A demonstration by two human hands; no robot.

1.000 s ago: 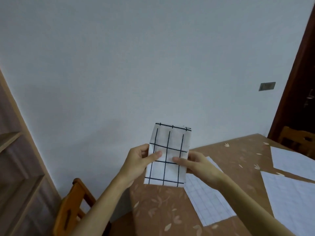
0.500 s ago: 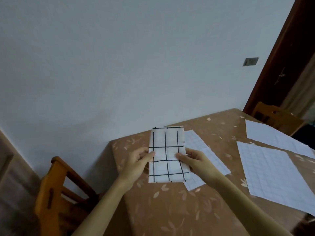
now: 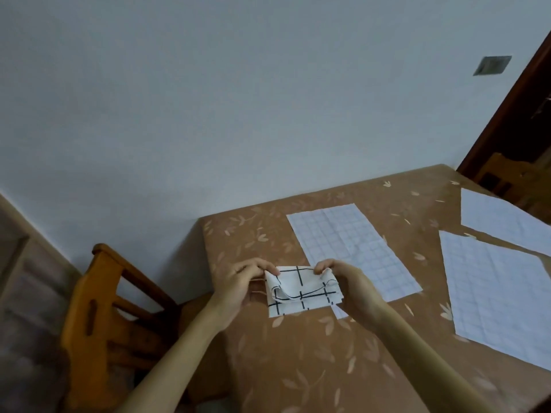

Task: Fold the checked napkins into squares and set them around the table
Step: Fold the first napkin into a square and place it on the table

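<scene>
A white napkin with bold black checks (image 3: 301, 293) is held just over the near left corner of the brown leaf-patterned table (image 3: 298, 368). Its top half is bent forward over the lower half, so the cloth bulges. My left hand (image 3: 241, 289) pinches its upper left corner. My right hand (image 3: 347, 286) pinches the upper right corner. Three larger fine-checked white cloths lie flat on the table: one (image 3: 351, 248) just behind my hands, one (image 3: 501, 296) to the right, one (image 3: 501, 222) at the far right edge.
A wooden chair (image 3: 98, 308) stands at the table's left side. Another wooden chair (image 3: 507, 177) stands at the far right corner by a dark door frame (image 3: 512, 108). A plain wall rises behind the table.
The napkin was held upright as a tall rectangle by its sides. Now both hands grip its top corners and have bent the top half down. The view has tilted lower toward the table.
</scene>
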